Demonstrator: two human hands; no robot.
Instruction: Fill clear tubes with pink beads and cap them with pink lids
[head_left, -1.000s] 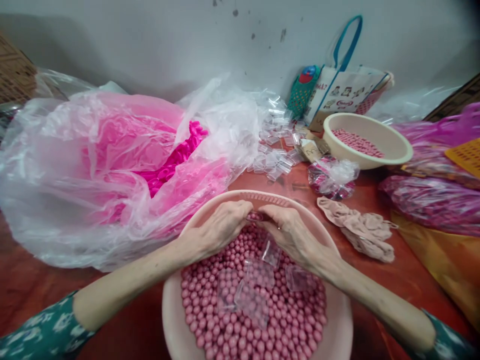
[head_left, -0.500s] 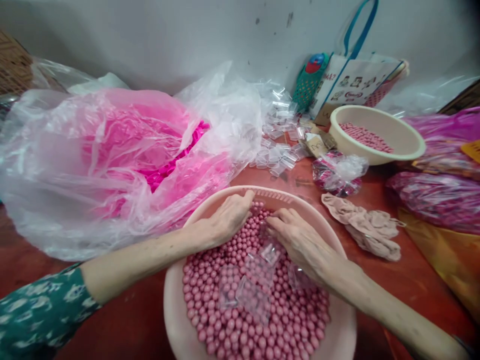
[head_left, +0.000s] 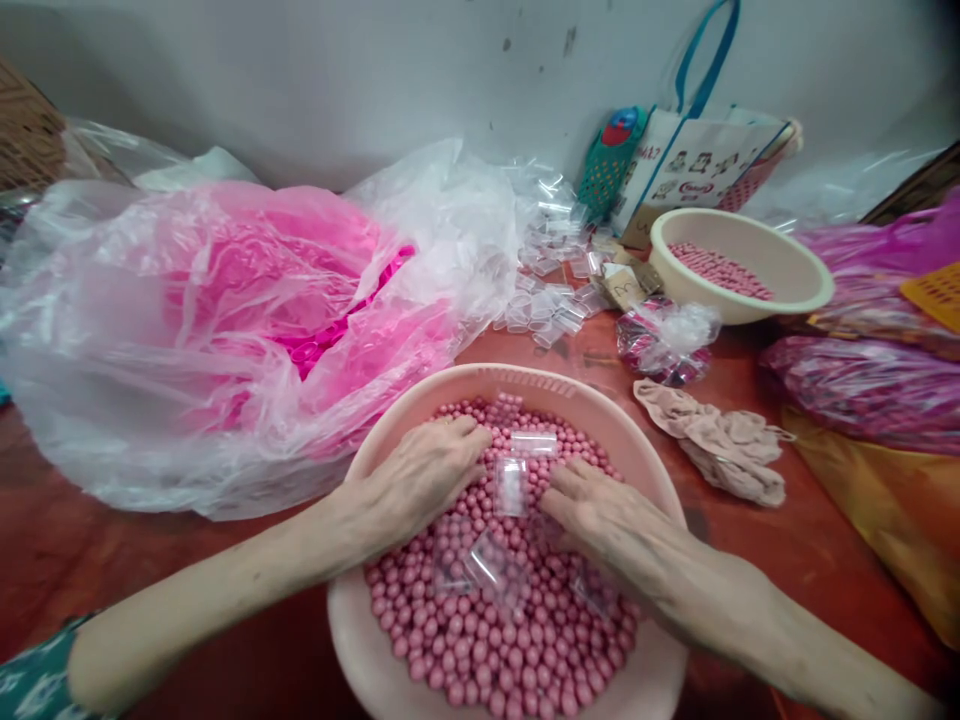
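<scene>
A pale pink basin holds a deep layer of round pink beads. My left hand is over the left part of the beads, its fingers bent downward and thumb apart from the index finger; nothing shows in it. On the right, my right hand reaches in with loosely bent fingers, fingertips partly hidden near the beads. Between the hands lie small clear plastic sleeves: an upright one, one lying crosswise behind it, and a tilted one nearer me. Others lie half under my right hand.
A large plastic bag of bright pink pieces lies left. Behind the basin are a pile of clear sleeves and a tied bag. To the right are a crumpled beige cloth, a cream bowl with beads and purple bags.
My hands have moved apart and toward me, uncovering two clear sleeves between them. Several sleeves on the beads have shifted. The camera view has shifted slightly.
</scene>
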